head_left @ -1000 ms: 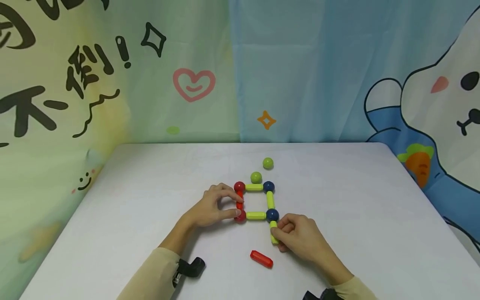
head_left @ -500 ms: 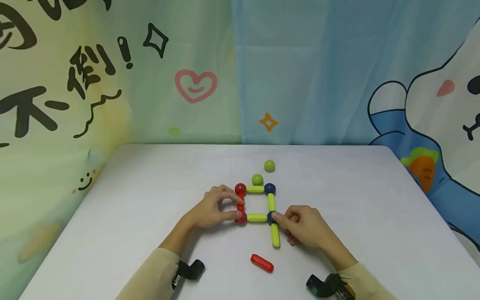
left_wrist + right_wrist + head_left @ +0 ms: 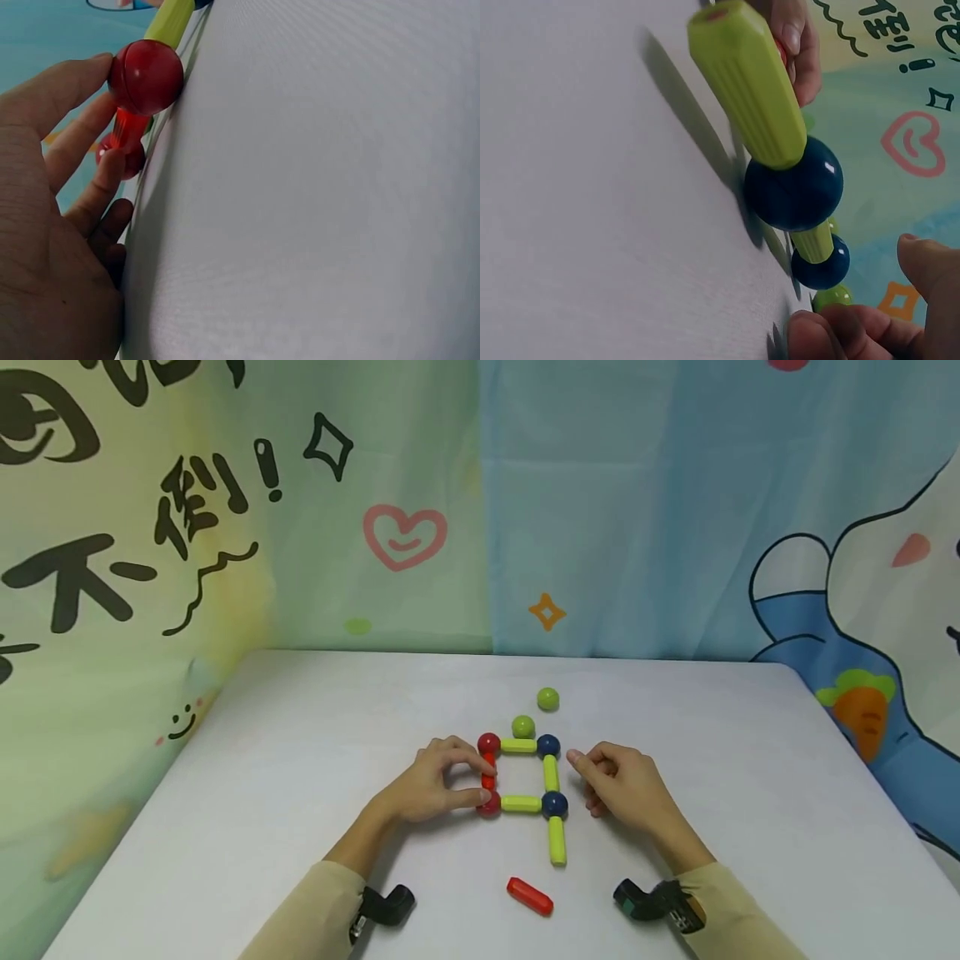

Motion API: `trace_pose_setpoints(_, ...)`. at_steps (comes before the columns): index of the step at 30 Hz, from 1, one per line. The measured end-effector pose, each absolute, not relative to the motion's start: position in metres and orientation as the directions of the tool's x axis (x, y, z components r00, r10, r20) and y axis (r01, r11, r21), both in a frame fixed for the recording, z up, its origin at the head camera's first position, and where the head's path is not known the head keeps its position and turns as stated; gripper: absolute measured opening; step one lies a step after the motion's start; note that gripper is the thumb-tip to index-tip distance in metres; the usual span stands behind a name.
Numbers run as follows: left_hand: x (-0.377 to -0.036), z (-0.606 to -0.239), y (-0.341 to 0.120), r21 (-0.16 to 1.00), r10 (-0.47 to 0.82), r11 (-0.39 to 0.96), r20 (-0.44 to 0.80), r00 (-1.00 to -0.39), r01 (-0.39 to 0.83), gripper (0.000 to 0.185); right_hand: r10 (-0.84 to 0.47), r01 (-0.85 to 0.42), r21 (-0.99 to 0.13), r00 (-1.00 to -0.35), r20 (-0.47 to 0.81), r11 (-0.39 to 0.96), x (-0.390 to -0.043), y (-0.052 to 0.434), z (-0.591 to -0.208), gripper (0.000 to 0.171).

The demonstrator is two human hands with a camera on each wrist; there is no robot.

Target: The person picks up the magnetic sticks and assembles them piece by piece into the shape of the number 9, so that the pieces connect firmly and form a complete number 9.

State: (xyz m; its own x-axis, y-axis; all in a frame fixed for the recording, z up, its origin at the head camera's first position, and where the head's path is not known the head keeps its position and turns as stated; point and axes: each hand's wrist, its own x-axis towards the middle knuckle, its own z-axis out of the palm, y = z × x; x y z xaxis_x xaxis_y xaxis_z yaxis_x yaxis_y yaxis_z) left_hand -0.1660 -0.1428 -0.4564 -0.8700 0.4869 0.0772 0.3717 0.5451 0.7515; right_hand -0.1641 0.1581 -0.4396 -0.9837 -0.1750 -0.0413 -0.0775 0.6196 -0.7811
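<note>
Nearest, loose red rod [image 3: 529, 896] on the white counter [image 3: 300, 793]; beyond it a green rod [image 3: 557, 840] trailing from the near blue ball [image 3: 555, 804] of a square frame of rods and balls. Left hand [image 3: 427, 785] pinches the frame's red side, thumb at the near red ball [image 3: 489, 804], finger by the far red ball [image 3: 489, 744]. Right hand [image 3: 618, 781] just beside the frame's right green rod [image 3: 551, 772], fingers loosely curled, holding nothing. Farther: two green balls [image 3: 523, 726], [image 3: 547, 698], then a printed backdrop [image 3: 600, 510]

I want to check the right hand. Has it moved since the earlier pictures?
Yes. The right hand has moved away from the person, from beside the green stick up to beside the square's right side.
</note>
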Motion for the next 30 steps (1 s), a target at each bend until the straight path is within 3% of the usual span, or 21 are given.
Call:
trace_pose_setpoints(9,-0.166,-0.456,-0.142,0.74,0.485,0.564,0.063,-0.872,0.366,0.027,-0.181,-0.191,-0.693,-0.979,0.088,0.695,-0.186,0.156,-0.44,0.04)
trace_pose_setpoints(30,-0.166,-0.458,-0.142,0.742,0.468,0.566,0.068,-0.881,0.358,0.027,-0.203,-0.244,-0.69,-0.969,0.143,0.681,-0.223,0.149,-0.44,0.034)
